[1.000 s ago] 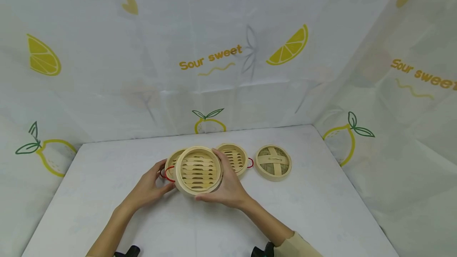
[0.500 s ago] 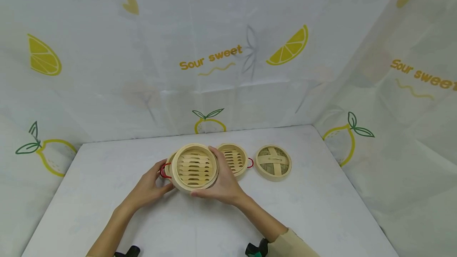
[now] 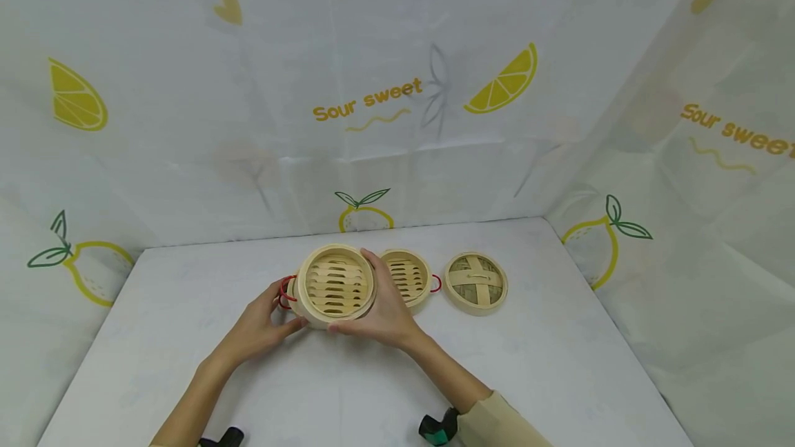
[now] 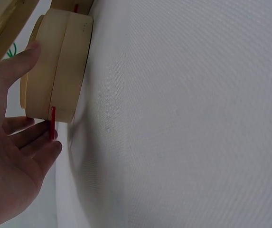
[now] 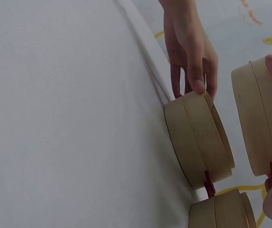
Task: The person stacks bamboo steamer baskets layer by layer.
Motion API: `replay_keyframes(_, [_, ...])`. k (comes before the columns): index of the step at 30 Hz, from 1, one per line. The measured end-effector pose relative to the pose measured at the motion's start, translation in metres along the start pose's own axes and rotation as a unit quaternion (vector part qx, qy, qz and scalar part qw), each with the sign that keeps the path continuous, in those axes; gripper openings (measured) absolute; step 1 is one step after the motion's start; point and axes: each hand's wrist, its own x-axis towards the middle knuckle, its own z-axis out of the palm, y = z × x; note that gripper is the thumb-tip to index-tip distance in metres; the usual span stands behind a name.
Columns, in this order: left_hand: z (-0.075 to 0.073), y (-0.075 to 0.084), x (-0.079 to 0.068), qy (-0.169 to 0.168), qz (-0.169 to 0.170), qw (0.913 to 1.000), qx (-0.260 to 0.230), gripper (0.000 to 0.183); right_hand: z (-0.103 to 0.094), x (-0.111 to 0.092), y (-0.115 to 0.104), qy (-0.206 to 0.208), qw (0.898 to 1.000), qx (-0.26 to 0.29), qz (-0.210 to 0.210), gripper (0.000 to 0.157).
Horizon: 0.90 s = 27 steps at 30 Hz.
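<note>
White tabletop (image 3: 559, 364), fine woven texture up close, far edge meets sheeting. White back sheet (image 3: 279, 102), creased, some see-through grey marks. Side sheets left and right, similar print. Yellow lemon wedges, orange heart (image 3: 229, 7) upper left, second heart upper right. Orange "Sour sweet" lettering (image 3: 367, 99) centre, repeated on right sheet (image 3: 702, 226). Outlined lemons with green leaves low down. Light soft, greyish; faint shadows on tabletop.
</note>
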Motion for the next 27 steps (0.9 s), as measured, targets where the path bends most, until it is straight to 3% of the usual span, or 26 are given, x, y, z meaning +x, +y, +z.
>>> replay_keyframes(18, [0.001, 0.001, 0.001, -0.001, 0.002, 0.9999, -0.012, 0.092, 0.005, 0.012, 0.003, 0.007, 1.0, -0.006, -0.009, 0.131])
replay_keyframes(27, [0.003, -0.002, 0.003, 0.004, 0.009, 0.9997, -0.022, 0.084, 0.009, 0.019, 0.002, 0.0, 1.0, 0.0, -0.006, 0.132])
